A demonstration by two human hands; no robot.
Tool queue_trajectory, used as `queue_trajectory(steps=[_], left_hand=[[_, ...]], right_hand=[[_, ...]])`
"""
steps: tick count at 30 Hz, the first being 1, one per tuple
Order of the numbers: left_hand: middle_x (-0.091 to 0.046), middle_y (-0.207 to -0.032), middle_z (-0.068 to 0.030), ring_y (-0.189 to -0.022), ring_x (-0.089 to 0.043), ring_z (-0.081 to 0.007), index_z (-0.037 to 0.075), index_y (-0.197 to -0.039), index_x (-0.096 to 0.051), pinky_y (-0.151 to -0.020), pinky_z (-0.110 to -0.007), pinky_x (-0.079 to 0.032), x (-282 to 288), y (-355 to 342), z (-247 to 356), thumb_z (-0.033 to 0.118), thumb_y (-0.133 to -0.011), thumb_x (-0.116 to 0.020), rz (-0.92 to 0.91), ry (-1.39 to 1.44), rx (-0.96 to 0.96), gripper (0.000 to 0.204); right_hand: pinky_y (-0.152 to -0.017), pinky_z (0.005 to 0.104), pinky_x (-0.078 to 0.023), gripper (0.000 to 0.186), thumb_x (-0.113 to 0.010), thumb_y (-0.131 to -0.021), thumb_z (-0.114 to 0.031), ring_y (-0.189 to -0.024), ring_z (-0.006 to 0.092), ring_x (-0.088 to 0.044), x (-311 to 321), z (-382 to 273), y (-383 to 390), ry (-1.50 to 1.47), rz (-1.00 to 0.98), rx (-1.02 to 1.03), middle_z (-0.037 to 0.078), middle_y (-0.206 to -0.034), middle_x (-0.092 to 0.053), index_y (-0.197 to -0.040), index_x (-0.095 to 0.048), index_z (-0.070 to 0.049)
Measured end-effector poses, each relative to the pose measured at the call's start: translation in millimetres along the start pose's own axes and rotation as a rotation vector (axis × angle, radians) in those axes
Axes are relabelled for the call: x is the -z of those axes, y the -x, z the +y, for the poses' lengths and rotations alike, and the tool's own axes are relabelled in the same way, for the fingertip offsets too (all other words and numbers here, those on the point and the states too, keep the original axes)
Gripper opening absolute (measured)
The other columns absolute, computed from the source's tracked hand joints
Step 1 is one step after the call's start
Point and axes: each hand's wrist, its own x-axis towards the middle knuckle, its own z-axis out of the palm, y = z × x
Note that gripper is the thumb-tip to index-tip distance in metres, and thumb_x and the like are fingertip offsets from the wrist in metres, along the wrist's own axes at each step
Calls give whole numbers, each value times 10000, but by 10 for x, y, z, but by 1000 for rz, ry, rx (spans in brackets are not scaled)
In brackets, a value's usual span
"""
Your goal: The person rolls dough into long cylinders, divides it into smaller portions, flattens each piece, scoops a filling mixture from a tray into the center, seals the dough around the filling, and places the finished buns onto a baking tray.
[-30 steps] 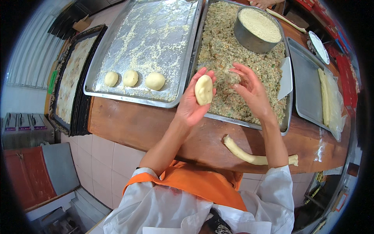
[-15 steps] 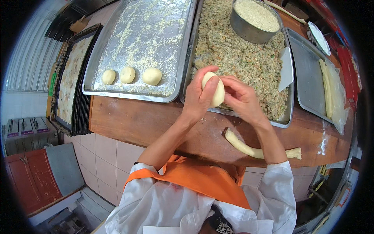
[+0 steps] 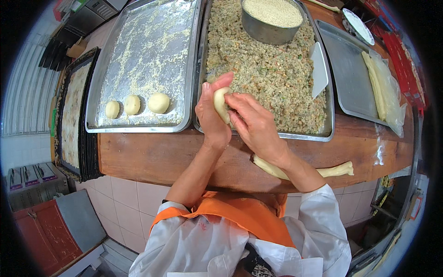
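A pale piece of dough (image 3: 220, 105) rests in my left hand (image 3: 212, 115), cupped against its palm with the thumb raised along one side. My right hand (image 3: 256, 123) pinches the dough's right edge with bent fingertips; whether anything is inside the dough is hidden. Both hands are over the near left edge of a metal tray (image 3: 295, 136) spread with crumbly, speckled filling (image 3: 267, 78). Beneath my right forearm, a rope of dough (image 3: 336, 170) lies on the wooden table (image 3: 152, 154). Three round dough balls (image 3: 158, 103) sit in a row on the left tray (image 3: 138, 129).
A round metal pan of pale seeds (image 3: 273, 21) stands on the filling, near a white scraper (image 3: 319, 69). Rightward, another tray (image 3: 341, 78) holds dough strips (image 3: 374, 85) partly under plastic. Stacked dark baking trays (image 3: 91, 115) stand at the table's left end.
The dough has been turned in my left hand, and that thumb has lifted off its face. My right fingers now press onto its edge. The whole view has shifted a little.
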Motion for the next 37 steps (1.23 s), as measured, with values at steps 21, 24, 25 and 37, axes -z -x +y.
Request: queue_trajectory(steps=[21,24,25,37], left_hand=[[-444,-1268,-182,-1171,-437,-254,-43,-1138,-504,-991,-376,-316,202,-163,11,272,-942,-348,-411,-686,-929,403],[-535,-1124,-137,-1045,-514,-201,-9,-1032,-539,-915,-354,-387,-60,-14,207,220,-924,-373,-58,58,46,303],[-568,-998,-72,-946,-536,-157,34,-972,-549,-835,-319,-428,-33,-47,182,216,-916,-393,-52,182,142,246],[-555,-1008,-46,-959,-537,-172,88,-976,-555,-832,-322,-435,165,119,186,262,-895,-426,-154,253,550,231]], right_hand=[[-786,250,-494,196,-531,-871,-36,-881,127,-592,208,-64,-93,-1020,25,-672,98,-995,-606,-1045,-559,50],[-797,248,-469,212,-550,-865,-61,-909,123,-565,236,36,-149,-851,-25,-624,95,-1039,-576,-1057,-553,26],[-809,252,-461,226,-556,-862,-72,-925,123,-554,218,104,-157,-710,34,-555,87,-1049,-567,-1071,-546,16],[-876,251,-417,371,-598,-845,-165,-995,143,-524,-45,71,-106,-360,-110,-426,75,-1089,-558,-1188,-481,-87]])
